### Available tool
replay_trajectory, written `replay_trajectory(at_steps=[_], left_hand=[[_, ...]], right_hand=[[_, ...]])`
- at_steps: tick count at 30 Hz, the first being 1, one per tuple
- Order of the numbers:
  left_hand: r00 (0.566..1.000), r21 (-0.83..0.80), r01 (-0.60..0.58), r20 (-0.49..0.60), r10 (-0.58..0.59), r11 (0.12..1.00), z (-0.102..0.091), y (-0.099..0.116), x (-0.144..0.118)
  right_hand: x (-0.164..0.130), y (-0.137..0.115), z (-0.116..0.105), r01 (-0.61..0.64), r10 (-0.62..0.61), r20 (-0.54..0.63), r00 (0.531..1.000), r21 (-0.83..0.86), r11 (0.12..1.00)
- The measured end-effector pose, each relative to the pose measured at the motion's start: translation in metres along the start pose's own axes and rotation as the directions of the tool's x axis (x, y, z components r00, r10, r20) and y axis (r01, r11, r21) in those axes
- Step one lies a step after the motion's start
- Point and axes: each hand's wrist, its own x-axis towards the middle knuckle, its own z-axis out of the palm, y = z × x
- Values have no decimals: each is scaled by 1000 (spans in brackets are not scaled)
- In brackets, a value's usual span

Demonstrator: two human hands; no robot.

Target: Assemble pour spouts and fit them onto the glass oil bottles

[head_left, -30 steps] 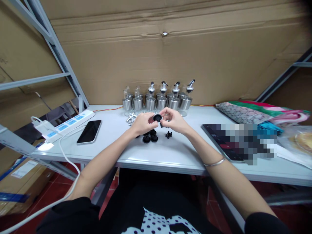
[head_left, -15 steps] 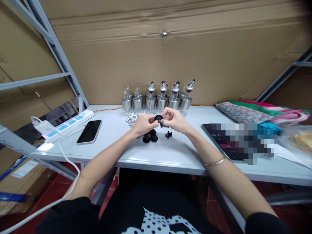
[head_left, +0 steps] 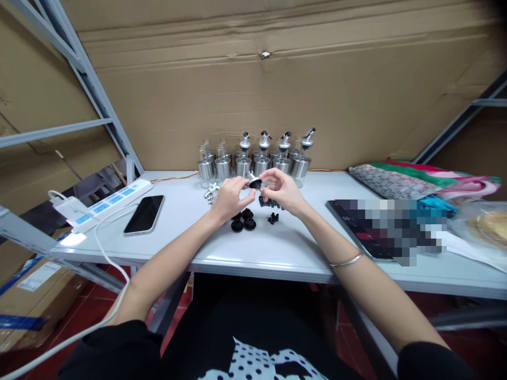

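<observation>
Above the table (head_left: pixel 237 250), fingers (head_left: pixel 273 173) hold a pourer (head_left: pixel 254 183)

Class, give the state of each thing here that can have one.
Left hand, closed on pourer
Right hand, closed on pourer
Pourer, silver end uppermost
Bottles, upright, four topped with fitted spouts
Black round parts, loose
Small black pegs, loose
Phone, lying flat, screen dark
Power strip, white charger plugged in
Tablet, screen lit

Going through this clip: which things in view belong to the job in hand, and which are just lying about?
Apparently part of the job:
silver-and-black pourer, between left hand and right hand
black stoppers
small black pieces
loose silver pieces
bottles, four topped with similar pourers

Seemingly just lying about:
phone
power strip
dark-screened device
patterned fabric bundle
</observation>
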Motion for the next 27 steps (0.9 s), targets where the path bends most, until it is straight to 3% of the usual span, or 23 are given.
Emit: replay_trajectory(at_steps=[4, 9, 11, 13, 14, 16, 18, 19, 21, 27], left_hand=[[994, -116, -84, -75, 76, 990, 0, 1, -1], [990, -160, -141, -26, 139, 977, -1, 4, -1], [988, -174, -154, -2, 156, 973, -2, 4, 0], [984, -177, -170, 23, 177, 969, -3, 5, 0], [982, -174, -178, 32, 186, 969, -3, 5, 0], [980, -167, -187, 37, 195, 968, -4, 6, 0], [980, -162, -187, 34, 195, 969, -3, 6, 1], [981, -158, -184, 34, 192, 970, -3, 7, 0], [984, -149, -168, 40, 176, 974, -3, 7, 0], [984, -211, -111, 111, 136, 971, -7, 7, -1]], right_hand=[[1, 3, -1, 10, -9, -15, 1000, 53, 999], [1, 5, -3, 9, -9, 8, 1000, 18, 1000], [2, 5, -8, 24, -23, 27, 999, -38, 999], [4, 5, -17, 43, -36, 35, 999, -219, 975], [5, 6, -22, 38, -30, 26, 999, -376, 926], [7, 10, -33, -42, 48, -12, 999, -717, 696], [8, 17, -42, -148, 171, -80, 982, -889, 433], [8, 20, -45, -181, 205, -110, 973, -910, 372], [8, 27, -50, -225, 246, -147, 958, -918, 327], [7, 33, -50, -299, 288, -201, 936, -886, 355]])
